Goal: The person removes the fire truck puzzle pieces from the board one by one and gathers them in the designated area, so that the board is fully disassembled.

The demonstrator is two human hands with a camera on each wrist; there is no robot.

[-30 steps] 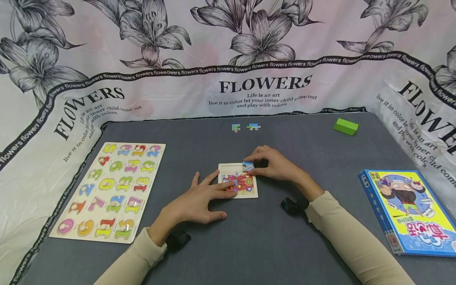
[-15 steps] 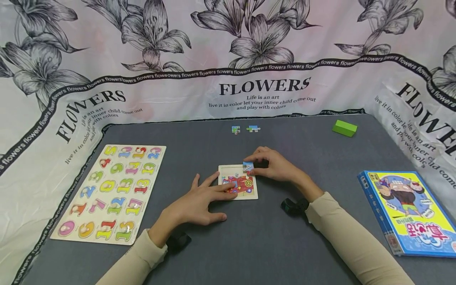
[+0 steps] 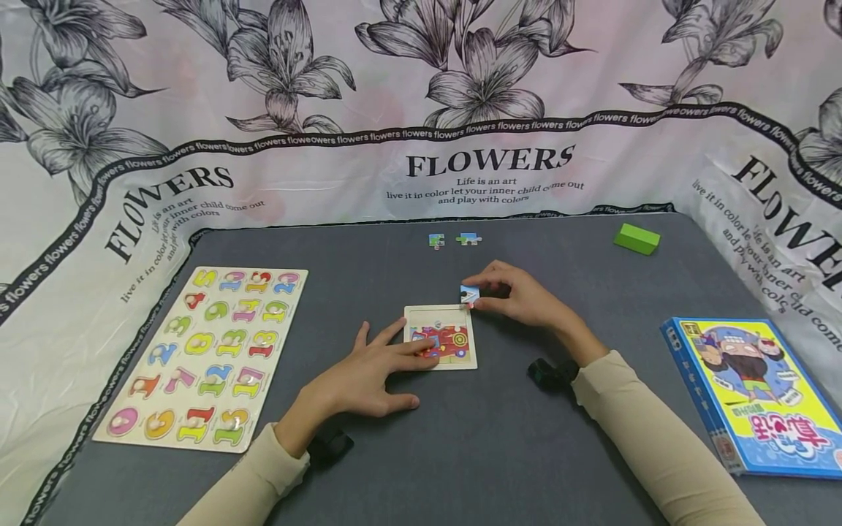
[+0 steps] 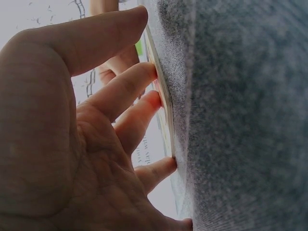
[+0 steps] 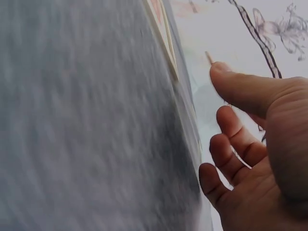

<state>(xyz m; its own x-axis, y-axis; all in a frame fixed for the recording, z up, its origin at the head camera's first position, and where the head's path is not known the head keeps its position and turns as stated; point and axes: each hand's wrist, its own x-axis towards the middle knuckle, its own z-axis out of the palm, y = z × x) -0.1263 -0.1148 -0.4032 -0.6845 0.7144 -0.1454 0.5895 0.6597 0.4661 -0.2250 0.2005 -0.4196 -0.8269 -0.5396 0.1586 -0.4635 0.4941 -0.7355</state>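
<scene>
A small puzzle board [image 3: 421, 315] with a light wooden frame lies mid-table; its lower part shows a red vehicle picture, and bare wood shows along its upper part. My left hand [image 3: 368, 369] is spread flat, with fingertips resting on the picture and the board's left edge; the left wrist view shows the fingers [image 4: 126, 91] straight against it. My right hand [image 3: 526, 296] pinches a blue jigsaw piece [image 3: 469, 294] between thumb and fingers, just off the board's upper right corner. In the right wrist view only the thin edge of the piece [image 5: 209, 57] shows at the thumb tip.
Two loose jigsaw pieces [image 3: 468, 239] lie at the back. A green block [image 3: 636, 239] sits at the back right, and a blue and yellow box [image 3: 756, 394] at the right. On the left lies a number board [image 3: 204, 358]. A flower-printed sheet [image 3: 316, 175] borders the table.
My right hand has lifted the jigsaw piece from the board's upper right corner and shifted it up and to the right. My left hand has stayed on the board.
</scene>
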